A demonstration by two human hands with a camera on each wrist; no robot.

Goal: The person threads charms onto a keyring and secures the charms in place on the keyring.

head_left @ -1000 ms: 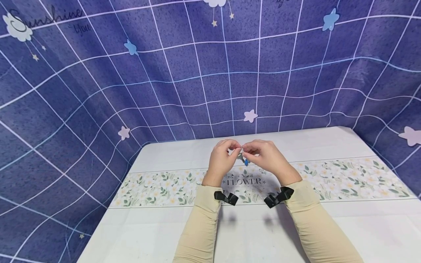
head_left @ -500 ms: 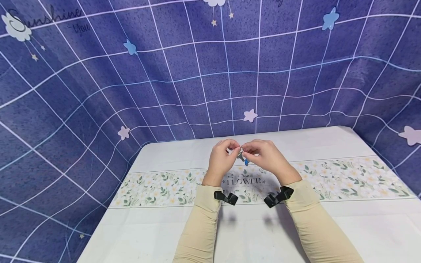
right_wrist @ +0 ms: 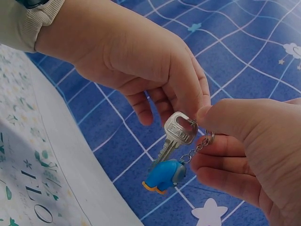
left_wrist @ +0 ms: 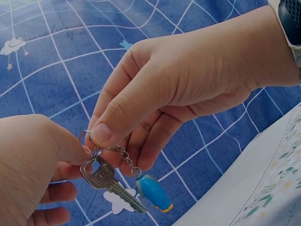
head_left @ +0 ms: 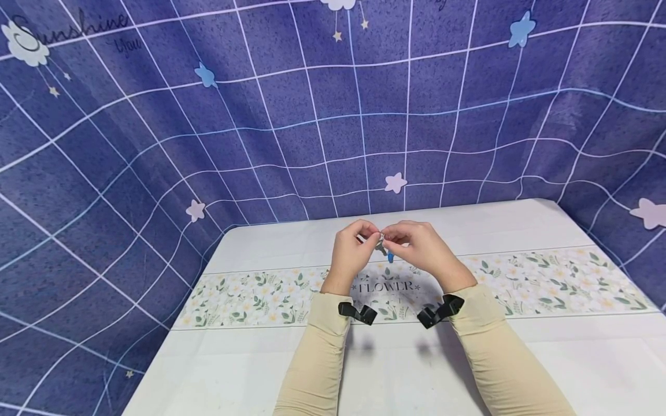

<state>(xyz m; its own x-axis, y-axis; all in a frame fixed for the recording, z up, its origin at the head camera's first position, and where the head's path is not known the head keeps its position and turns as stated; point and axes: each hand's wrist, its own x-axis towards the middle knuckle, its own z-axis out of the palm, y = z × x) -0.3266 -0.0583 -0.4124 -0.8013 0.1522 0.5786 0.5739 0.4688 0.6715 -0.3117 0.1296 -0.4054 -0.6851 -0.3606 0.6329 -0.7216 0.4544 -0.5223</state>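
Both hands meet above the table's (head_left: 291, 248) far middle, holding a small keyring. My left hand (head_left: 372, 236) pinches the metal ring (left_wrist: 86, 139) where a silver key (left_wrist: 106, 179) hangs from it. My right hand (head_left: 390, 237) pinches the same ring (right_wrist: 209, 137) with thumb and forefinger. A short chain (left_wrist: 126, 158) drops from the ring to a blue charm with an orange tip (left_wrist: 153, 193). The key (right_wrist: 176, 133) and the charm (right_wrist: 164, 176) hang free below the fingers. In the head view only the blue charm (head_left: 390, 257) shows clearly.
A white cloth with a floral band marked FLOWER (head_left: 546, 283) covers the table. A purple grid backdrop with stars (head_left: 322, 127) hangs close behind and to the left. Black straps (head_left: 358, 312) sit on both beige-sleeved wrists.
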